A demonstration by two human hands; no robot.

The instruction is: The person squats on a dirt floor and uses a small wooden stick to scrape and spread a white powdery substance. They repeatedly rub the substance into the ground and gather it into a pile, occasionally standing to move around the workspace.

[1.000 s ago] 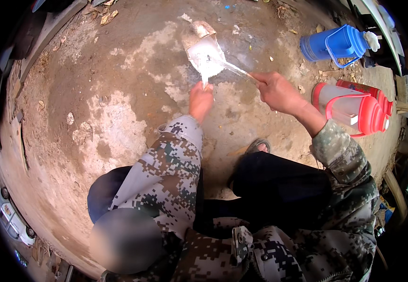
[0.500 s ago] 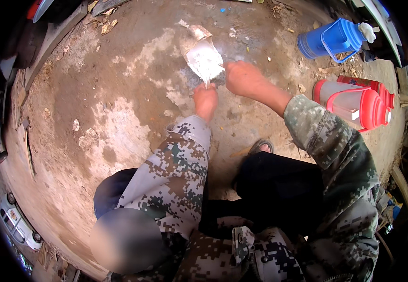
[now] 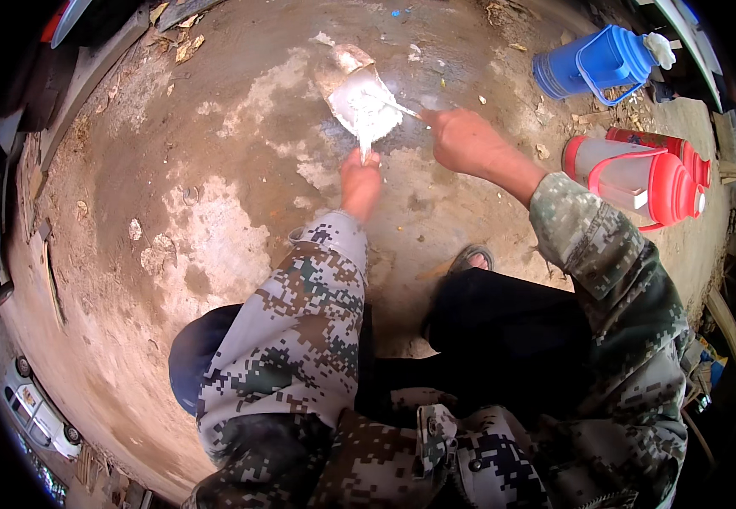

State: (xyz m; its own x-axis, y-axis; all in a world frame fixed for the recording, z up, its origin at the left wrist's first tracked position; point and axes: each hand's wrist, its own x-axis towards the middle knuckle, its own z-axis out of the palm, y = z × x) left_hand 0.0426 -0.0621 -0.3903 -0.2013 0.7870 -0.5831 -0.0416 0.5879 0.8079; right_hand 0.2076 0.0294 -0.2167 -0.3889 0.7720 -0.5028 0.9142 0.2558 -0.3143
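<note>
My left hand grips the lower end of a flat metal trowel whose blade is coated with white paste. The blade is held just above the stained concrete ground. My right hand is closed on a thin metal tool whose tip rests on the paste at the blade's right edge. Both sleeves are camouflage. I am crouched, with my knees and a sandalled foot below my hands.
A blue plastic jug lies on the ground at the upper right. Two red and white flasks lie beside it to the right. White patches mark the concrete at the left. Debris lines the ground's edges.
My right hand has moved left toward the trowel, bringing the thin tool onto the paste. My left hand has kept hold of the trowel.
</note>
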